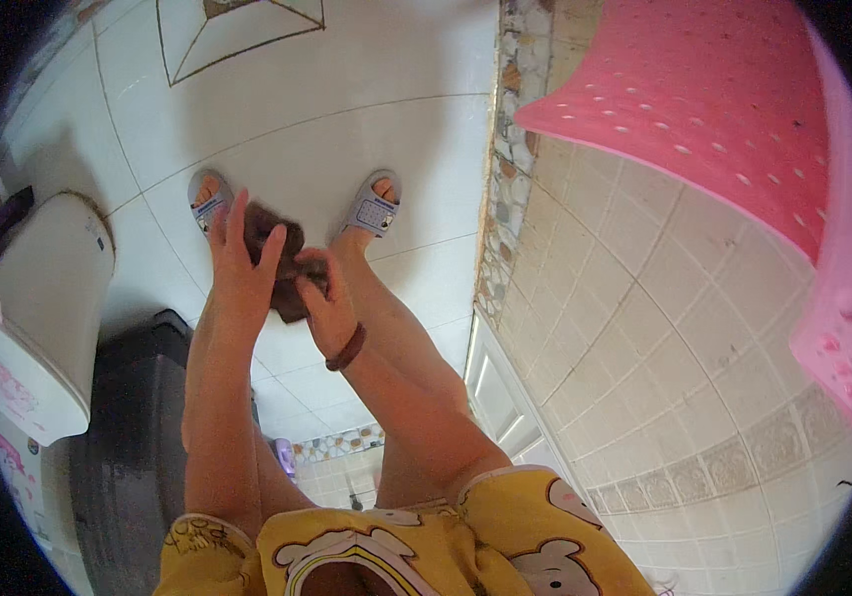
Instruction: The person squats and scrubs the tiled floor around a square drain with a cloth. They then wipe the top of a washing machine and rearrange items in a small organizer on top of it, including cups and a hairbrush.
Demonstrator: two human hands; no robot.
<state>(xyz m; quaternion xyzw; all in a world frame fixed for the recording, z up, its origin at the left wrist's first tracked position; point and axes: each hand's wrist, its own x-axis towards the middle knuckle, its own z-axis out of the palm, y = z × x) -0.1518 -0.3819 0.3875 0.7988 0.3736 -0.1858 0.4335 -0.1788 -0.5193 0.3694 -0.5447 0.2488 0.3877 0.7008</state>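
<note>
Between my two hands hangs a dark brown cloth item (pixel 288 298), crumpled, its exact kind not clear. My right hand (pixel 329 305), with a dark red band at the wrist, pinches it between thumb and fingers. My left hand (pixel 243 261) is at the cloth's other side, fingers spread and raised; part of the cloth shows behind its thumb and fingers. Both hands are above the floor, between my feet, which wear grey slide sandals (pixel 375 214). The side of the cloth under my left palm is hidden.
At the left stand a white toilet (pixel 60 261) and a dark grey bin-like container (pixel 135 417). Pink perforated plastic (pixel 701 112) juts in at the upper right, before a tiled wall (pixel 619 298). A white door (pixel 504 387) and a purple object (pixel 285 456) are lower down. White tiles (pixel 306 156) cover the floor.
</note>
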